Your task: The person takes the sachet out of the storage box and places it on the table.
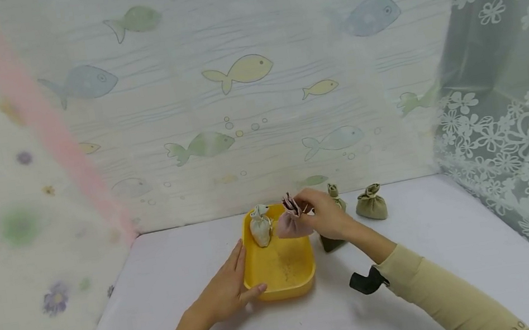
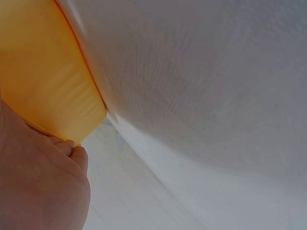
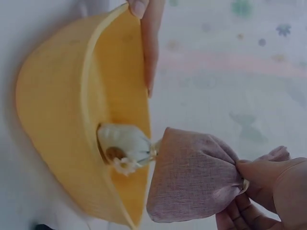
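In the head view my right hand [image 1: 324, 213] pinches the gathered neck of a dusty-pink drawstring pouch [image 1: 294, 226], holding it over the yellow plastic tray [image 1: 287, 291]. The right wrist view shows the pouch's full cloth body [image 3: 192, 177] hanging clear of the fingers. A small whitish pouch [image 1: 261, 230] stands inside the tray at its far left; a white flower trim [image 3: 125, 165] shows on it. Against the tray's left side and near rim rests my left hand [image 1: 226, 289], fingers straight along the wall, thumb at the near corner.
To the right of the tray stands an olive-green pouch [image 1: 372, 205]. Another green pouch [image 1: 334, 192] is partly hidden behind my right hand, with a dark green item [image 1: 331, 243] below it. A fish-printed curtain [image 1: 256, 104] hangs behind the white table [image 1: 182, 266].
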A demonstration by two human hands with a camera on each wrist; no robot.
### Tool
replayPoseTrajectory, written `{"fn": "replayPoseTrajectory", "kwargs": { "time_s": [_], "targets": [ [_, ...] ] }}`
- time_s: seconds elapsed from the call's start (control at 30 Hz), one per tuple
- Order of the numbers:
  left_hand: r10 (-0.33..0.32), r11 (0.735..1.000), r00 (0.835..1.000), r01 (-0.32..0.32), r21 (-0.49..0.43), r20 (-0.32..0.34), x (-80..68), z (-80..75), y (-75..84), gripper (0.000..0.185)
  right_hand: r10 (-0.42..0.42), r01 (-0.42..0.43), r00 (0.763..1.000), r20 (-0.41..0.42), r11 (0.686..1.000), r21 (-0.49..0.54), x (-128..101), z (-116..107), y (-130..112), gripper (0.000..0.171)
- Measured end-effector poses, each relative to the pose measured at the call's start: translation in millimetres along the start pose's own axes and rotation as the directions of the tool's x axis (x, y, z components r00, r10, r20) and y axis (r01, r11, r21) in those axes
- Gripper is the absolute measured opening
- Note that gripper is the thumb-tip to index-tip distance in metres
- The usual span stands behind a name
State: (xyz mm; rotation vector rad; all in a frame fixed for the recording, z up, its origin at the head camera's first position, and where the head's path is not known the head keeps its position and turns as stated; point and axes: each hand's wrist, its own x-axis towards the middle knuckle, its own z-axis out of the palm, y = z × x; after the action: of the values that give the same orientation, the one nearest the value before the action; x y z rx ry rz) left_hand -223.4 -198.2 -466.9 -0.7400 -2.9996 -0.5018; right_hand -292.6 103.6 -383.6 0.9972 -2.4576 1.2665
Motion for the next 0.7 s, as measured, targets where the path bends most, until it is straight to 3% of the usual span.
{"fn": "replayPoseTrajectory", "kwargs": {
  "time_s": [0.3,0.7],
  "targets": [
    [-0.002,1.000,1.000,0.002,-0.005,0.015,1.0,4.7,-1.7,0.105,0.033,-0.034,0.999,0.022,0.999,0.036,-22.5,-22.2,-7.0,0.020],
    [-0.007,1.000,1.000,0.007,-0.004,-0.009,-1.2,3.4,-0.6,0.104,0.090,-0.092,0.994,-0.054,0.995,-0.037,-55.0,-55.9,9.2,0.018]
  ]
}}
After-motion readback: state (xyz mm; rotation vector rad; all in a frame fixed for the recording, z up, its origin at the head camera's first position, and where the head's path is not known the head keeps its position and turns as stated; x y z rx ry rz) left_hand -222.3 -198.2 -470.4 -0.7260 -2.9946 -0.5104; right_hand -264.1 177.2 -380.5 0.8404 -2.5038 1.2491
